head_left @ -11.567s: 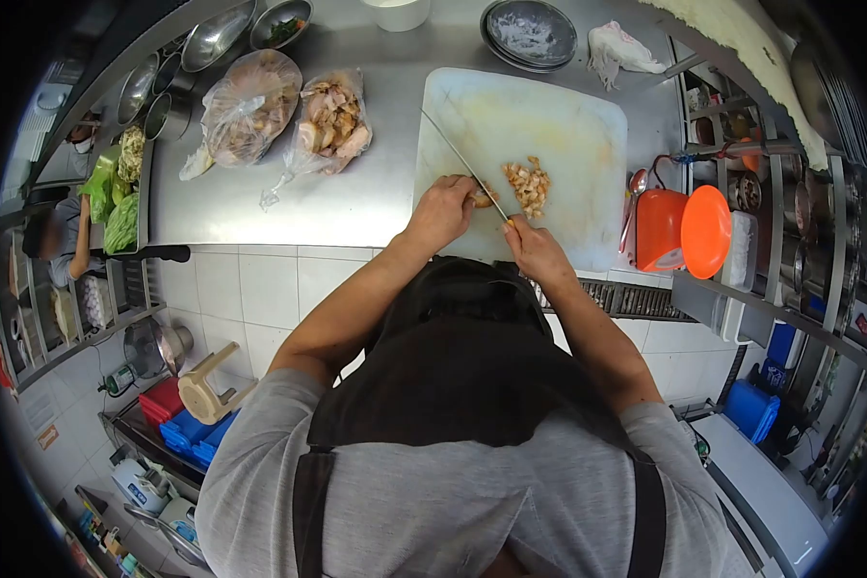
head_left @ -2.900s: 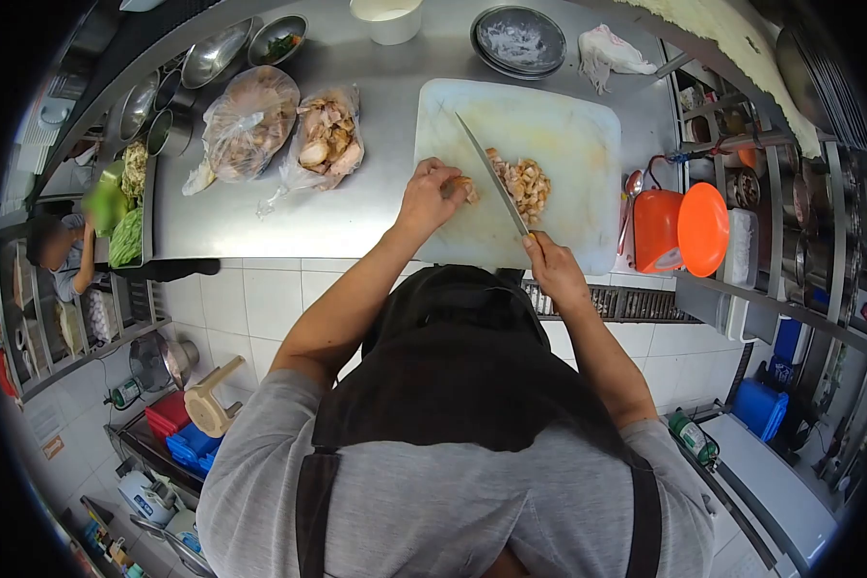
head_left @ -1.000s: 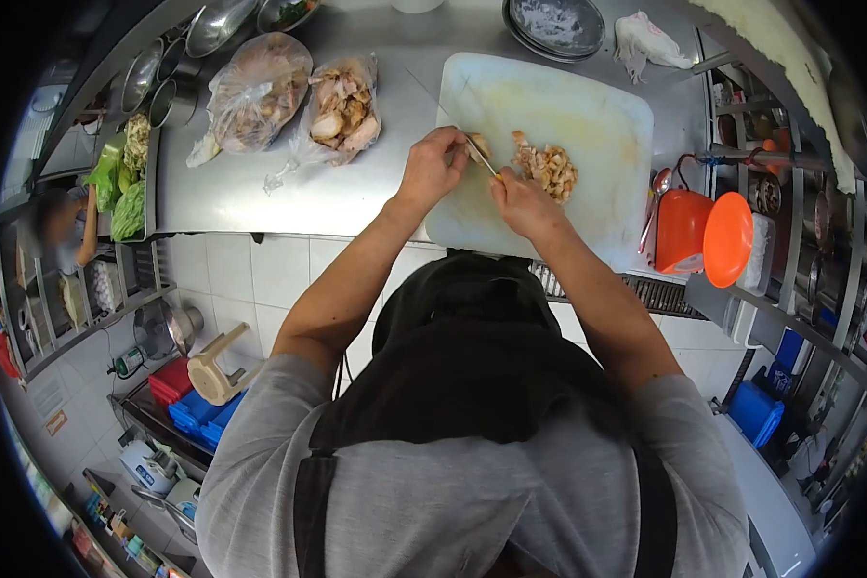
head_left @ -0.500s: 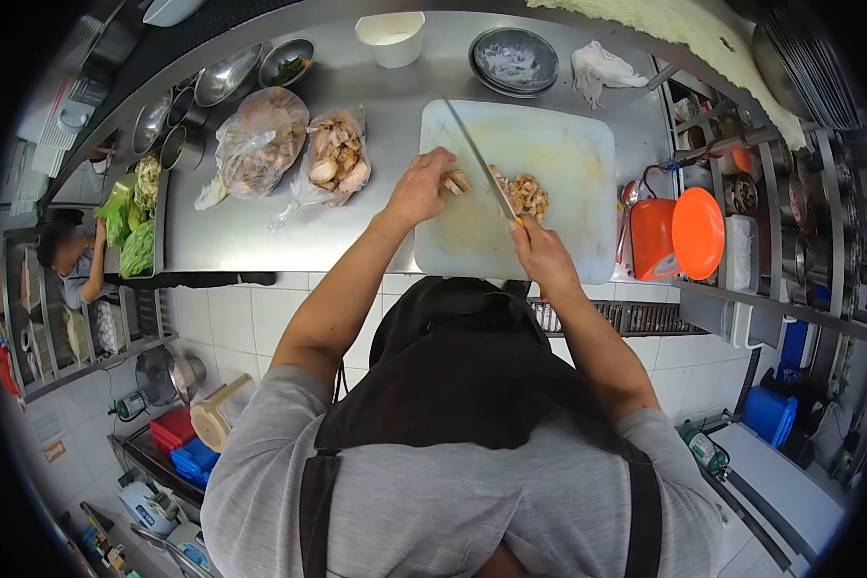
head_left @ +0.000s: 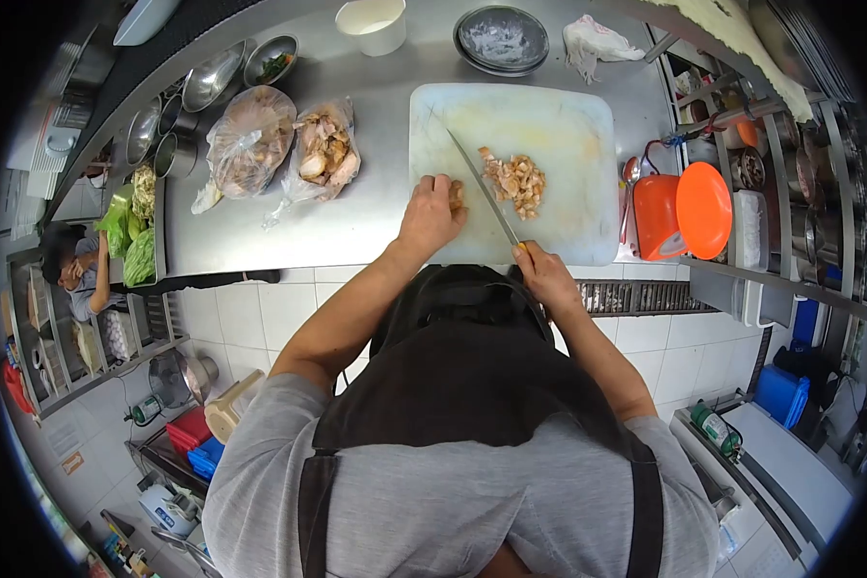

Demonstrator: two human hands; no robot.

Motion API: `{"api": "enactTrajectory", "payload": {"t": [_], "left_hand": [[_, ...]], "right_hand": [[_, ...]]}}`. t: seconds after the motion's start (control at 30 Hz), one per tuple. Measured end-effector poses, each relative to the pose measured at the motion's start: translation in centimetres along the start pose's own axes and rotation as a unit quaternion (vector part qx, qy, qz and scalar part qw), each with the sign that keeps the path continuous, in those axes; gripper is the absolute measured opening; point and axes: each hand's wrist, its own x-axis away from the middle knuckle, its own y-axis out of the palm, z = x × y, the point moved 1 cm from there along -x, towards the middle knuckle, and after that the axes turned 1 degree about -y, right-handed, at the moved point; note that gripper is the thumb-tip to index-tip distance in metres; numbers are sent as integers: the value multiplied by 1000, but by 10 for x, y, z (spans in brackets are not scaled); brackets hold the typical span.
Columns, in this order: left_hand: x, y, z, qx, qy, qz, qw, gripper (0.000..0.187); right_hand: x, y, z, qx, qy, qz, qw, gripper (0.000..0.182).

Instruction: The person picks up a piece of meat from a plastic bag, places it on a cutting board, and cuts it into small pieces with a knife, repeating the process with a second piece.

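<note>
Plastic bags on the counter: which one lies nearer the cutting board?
The right-hand bag of pale meat chunks; the rounder, knotted bag lies farther left of the cutting board.

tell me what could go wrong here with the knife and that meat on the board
1. The left hand pins a piece of meat right beside the knife blade, so a slip could nick the fingertips.
2. The cutting board lies at the counter's front edge; it may shift under pressure.
3. The chopped pile sits just past the blade, so a wide stroke could scatter pieces across the board.
</note>
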Motion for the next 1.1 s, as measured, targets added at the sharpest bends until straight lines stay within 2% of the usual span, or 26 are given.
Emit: {"api": "enactTrajectory", "payload": {"t": [0.17, 0.3, 0.37, 0.4, 0.47, 0.57, 0.8, 0.9, 0.97, 1.0, 1.1], "left_hand": [[16, 9, 12, 171, -95, -61, 979, 52], [13, 3, 11, 204, -153, -102, 961, 47], [7, 1, 1, 144, -110, -92, 979, 34], [6, 0, -3, 147, -113, -91, 978, 34], [4, -7, -4, 76, 73, -42, 994, 23], [3, -6, -4, 64, 120, -29, 990, 19], [0, -9, -6, 76, 126, -82, 986, 27], [1, -5, -10, 80, 129, -58, 987, 27], [5, -4, -10, 106, 133, -30, 985, 27], [7, -2, -11, 106, 130, -32, 985, 27], [8, 0, -12, 118, 133, -17, 984, 27]], "right_hand": [[-10, 2, -4, 2, -37, -12, 999, 38], [-20, 0, -5, 8, -84, 19, 996, 36], [-18, -8, -8, 18, -84, 22, 996, 34], [-13, -13, -12, 21, -83, 19, 996, 34], [1, -20, -20, 42, -73, -2, 996, 33], [16, -21, -24, 54, -49, -21, 997, 32], [14, -15, -21, 90, -61, -31, 994, 34], [5, -9, -16, 119, -89, -41, 988, 33], [-6, -7, -26, 117, -29, -55, 991, 34], [-17, 0, -25, 117, -28, -58, 991, 34], [-42, 19, -18, 96, -72, -25, 992, 34]]}}
